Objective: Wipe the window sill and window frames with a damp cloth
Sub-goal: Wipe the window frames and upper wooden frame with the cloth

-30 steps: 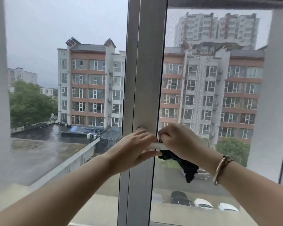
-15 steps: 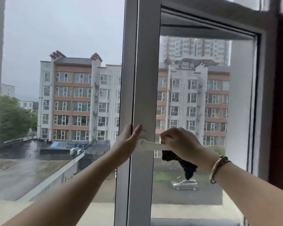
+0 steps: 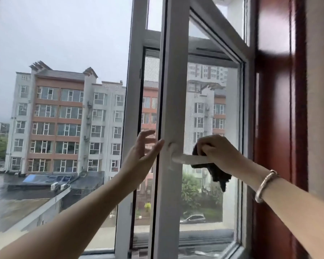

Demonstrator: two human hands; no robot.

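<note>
Fingers, right: curled round the handle [image 3: 190, 159] and a dark cloth [image 3: 216, 172], gripping both together; the right hand [image 3: 218, 152] sits at the handle's free end.
Fingers, left: straight and spread, holding nothing; the left hand [image 3: 141, 156] has its thumb tip touching the edge of the sash [image 3: 173, 101], its other fingers free in the gap.
Cloth: bunched in the right fist, a loose tail hanging below the handle, in front of the glass.
Sash: swung partly inward, hinged on the right; a mesh screen shows behind it.
Frame [image 3: 131, 101]: fixed white upright just left of the sash, apart from it.
Sill [image 3: 204, 249]: low in view, below the open sash, well apart from both hands.
Cloth handling: probably soft, light and limp; likely best gripped as a wad so a flat face meets the frame.
Sash handling: looks stiff and smooth; probably swings freely, so steadying its edge while wiping seems wise.
Bracelet [image 3: 266, 186]: on the right wrist.
</note>
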